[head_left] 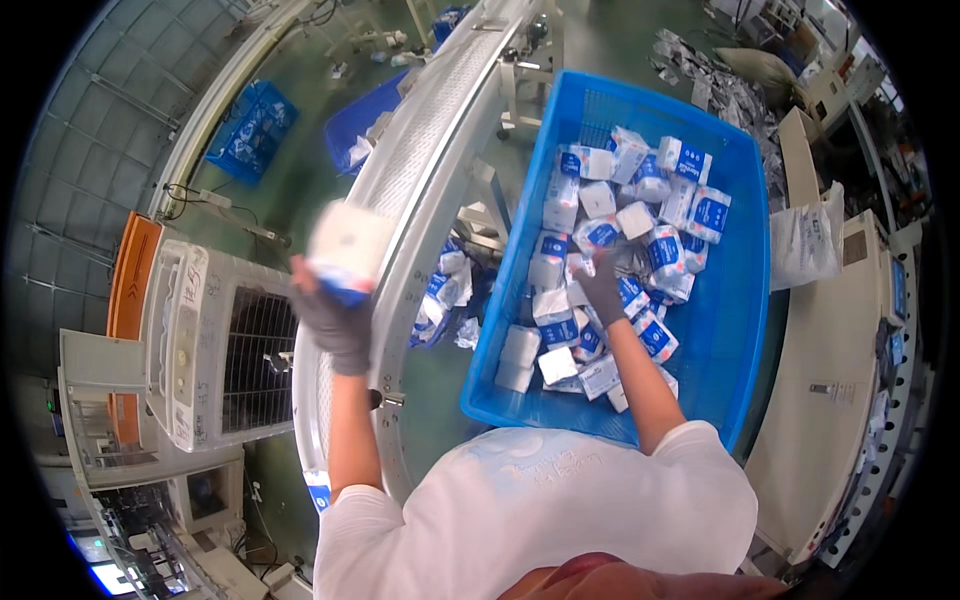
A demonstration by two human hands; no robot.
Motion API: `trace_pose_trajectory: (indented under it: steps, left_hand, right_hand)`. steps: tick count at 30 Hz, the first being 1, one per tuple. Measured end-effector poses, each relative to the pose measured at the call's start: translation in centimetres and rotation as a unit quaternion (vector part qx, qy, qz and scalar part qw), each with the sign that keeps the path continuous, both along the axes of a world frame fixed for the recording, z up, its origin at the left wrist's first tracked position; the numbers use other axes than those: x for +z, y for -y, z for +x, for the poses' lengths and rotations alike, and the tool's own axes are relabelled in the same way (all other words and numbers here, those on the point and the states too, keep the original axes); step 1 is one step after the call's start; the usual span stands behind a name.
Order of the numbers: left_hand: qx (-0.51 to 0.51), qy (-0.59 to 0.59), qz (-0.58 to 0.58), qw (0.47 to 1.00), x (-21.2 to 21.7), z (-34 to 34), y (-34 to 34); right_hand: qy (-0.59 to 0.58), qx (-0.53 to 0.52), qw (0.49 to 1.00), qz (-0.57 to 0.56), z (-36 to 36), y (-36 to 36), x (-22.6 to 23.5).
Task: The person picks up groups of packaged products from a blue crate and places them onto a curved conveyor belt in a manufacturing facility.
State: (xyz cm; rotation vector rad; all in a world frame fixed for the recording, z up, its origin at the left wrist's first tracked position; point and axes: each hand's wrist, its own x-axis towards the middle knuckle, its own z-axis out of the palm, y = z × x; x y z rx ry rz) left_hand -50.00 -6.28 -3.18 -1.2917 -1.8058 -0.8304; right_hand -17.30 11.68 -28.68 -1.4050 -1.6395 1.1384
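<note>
My left hand (338,322), in a grey fingerless glove, is closed round a white-and-blue soft tissue pack (350,245) above the curved conveyor (415,165). The pack is smeared by motion. My right hand (602,290), gloved the same way, reaches down into a large blue plastic crate (735,330). Its fingers look spread over the packs, and nothing shows clearly in its grip. Several similar packs, such as one white-and-blue tissue pack (709,214), lie jumbled in the crate, some on their sides.
Left of the conveyor stands a white machine (190,340) with a dark grille. Beyond it are a blue basket (252,130) and a blue bin (350,130). More packs lie in a bin (440,300) beneath the conveyor. A beige cabinet (815,400) stands at the right.
</note>
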Motion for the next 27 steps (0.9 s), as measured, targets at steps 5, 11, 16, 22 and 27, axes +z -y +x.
trace_pose_trajectory:
  steps: [5,11,16,22,27]
  left_hand:
    - [0.114,0.256,-0.344,0.896,-5.8,-7.8,14.3]
    - [0.127,0.276,-0.124,0.945,-3.8,-1.5,15.4]
    - [-0.243,0.582,-0.175,0.756,-7.3,9.0,6.3]
    - [-0.354,0.749,-0.068,0.556,-3.0,14.2,-1.8]
    - [-0.102,0.370,0.090,0.919,-0.8,1.4,0.8]
  right_hand:
    - [0.151,0.204,0.944,-0.210,-0.3,5.5,-7.6]
    - [0.058,0.193,0.964,-0.175,2.3,4.7,-7.7]
    - [-0.161,0.225,0.934,-0.227,0.9,3.2,7.3]
    - [-0.418,0.279,0.862,-0.061,-4.3,6.1,15.4]
    - [0.314,0.401,0.860,-0.025,2.0,9.5,-3.9]
